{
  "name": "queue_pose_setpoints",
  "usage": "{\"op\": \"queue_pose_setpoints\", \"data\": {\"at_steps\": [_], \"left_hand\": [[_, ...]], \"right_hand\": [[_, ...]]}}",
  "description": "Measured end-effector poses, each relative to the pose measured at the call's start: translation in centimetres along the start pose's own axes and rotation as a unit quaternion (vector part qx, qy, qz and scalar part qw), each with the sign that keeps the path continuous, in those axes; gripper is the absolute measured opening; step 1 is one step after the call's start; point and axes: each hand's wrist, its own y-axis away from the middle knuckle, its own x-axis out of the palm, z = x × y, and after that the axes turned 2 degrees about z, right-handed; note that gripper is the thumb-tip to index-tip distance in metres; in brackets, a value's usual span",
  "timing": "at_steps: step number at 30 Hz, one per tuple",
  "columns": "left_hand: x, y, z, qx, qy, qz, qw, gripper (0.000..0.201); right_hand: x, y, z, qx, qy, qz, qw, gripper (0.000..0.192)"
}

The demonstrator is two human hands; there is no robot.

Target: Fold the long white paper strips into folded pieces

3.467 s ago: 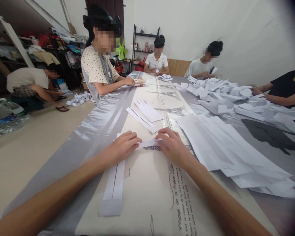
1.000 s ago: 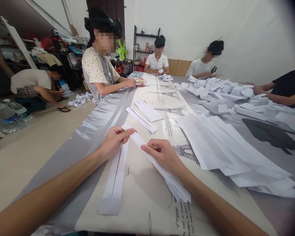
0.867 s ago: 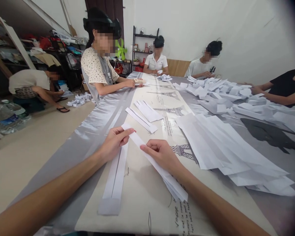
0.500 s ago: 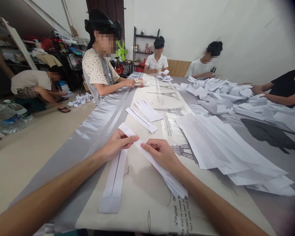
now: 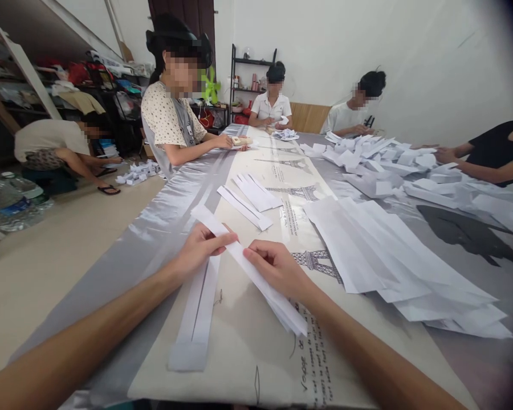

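Observation:
My left hand [image 5: 205, 245] and my right hand [image 5: 273, 259] both pinch a long, narrow folded paper strip [image 5: 244, 263] held slantwise above the table. The left thumb presses on its upper half; the right thumb and fingers grip its right edge lower down. At the strip's lower end the layers spread apart. Beneath my left hand lies another folded paper strip [image 5: 196, 319] with a slit down its length and a folded band at its near end. Beyond my hands are more folded strips [image 5: 256, 191] on the cloth.
A fanned stack of large white paper sheets [image 5: 393, 256] lies to my right. Behind it spreads a heap of folded papers [image 5: 380, 159]. Several people sit round the table [image 5: 123, 273], and another crouches on the floor at left near water bottles [image 5: 15, 199].
The paper strip in my hands has shifted up and to the left, so more of it sticks out past my left hand. Both hands stay almost in place.

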Motion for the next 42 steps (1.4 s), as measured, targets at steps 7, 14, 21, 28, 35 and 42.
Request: {"op": "queue_pose_setpoints", "data": {"at_steps": [7,14,21,28,35,42], "left_hand": [[0.4,-0.3,0.5,-0.034,0.036,0.03,0.998,0.037],[-0.4,-0.4,0.4,0.011,0.031,-0.007,0.999,0.045],[-0.4,-0.5,0.3,-0.027,0.015,0.046,0.998,0.041],[-1.0,-0.8,0.8,0.001,0.038,-0.035,0.999,0.041],[-1.0,-1.1,0.8,-0.036,0.079,-0.057,0.995,0.035],[-2.7,-2.1,1.1,-0.03,0.128,-0.16,0.978,0.032]], "right_hand": [[-0.3,0.2,0.2,-0.027,0.025,-0.019,0.999,0.035],[-0.5,0.0,0.1,0.013,0.008,0.014,1.0,0.04],[-0.4,0.2,0.0,-0.022,0.04,-0.013,0.999,0.038],[-1.7,0.0,-0.5,0.021,0.011,0.021,1.0,0.035],[-1.1,-0.1,-0.8,0.012,0.035,-0.013,0.999,0.033],[-1.3,0.2,-0.8,0.021,0.081,-0.003,0.996,0.039]]}}
